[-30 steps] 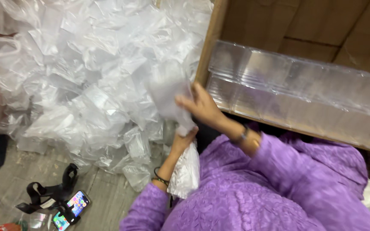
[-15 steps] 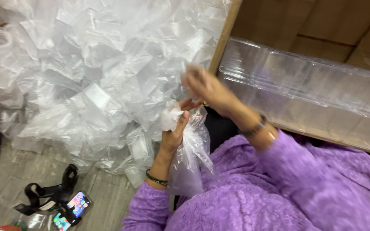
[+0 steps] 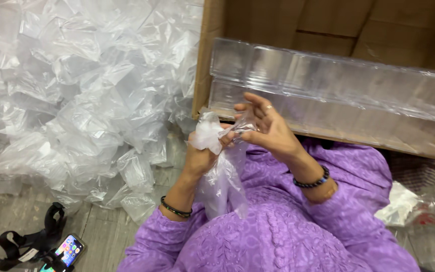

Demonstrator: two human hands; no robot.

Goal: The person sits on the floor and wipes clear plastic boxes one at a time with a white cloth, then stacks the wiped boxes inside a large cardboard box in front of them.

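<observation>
My left hand (image 3: 202, 153) grips the bunched top of a clear plastic bag (image 3: 222, 181) that hangs down over my purple lap. My right hand (image 3: 265, 126) pinches the same bag's upper edge right beside the left hand, fingers partly spread. Both hands meet in front of my chest, just below the edge of a cardboard box (image 3: 205, 60). Each wrist wears a dark bead bracelet.
A large heap of empty clear bags (image 3: 76, 95) covers the floor to the left. Clear plastic trays (image 3: 328, 80) lie stacked in the cardboard box ahead. A phone (image 3: 66, 251) and black strap (image 3: 31, 239) lie at bottom left. Crumpled white plastic (image 3: 399, 204) sits at right.
My right hand came back from the bag heap and joined the left hand on the bag. The view shifted toward the box, and the bag now hangs fuller between both hands.
</observation>
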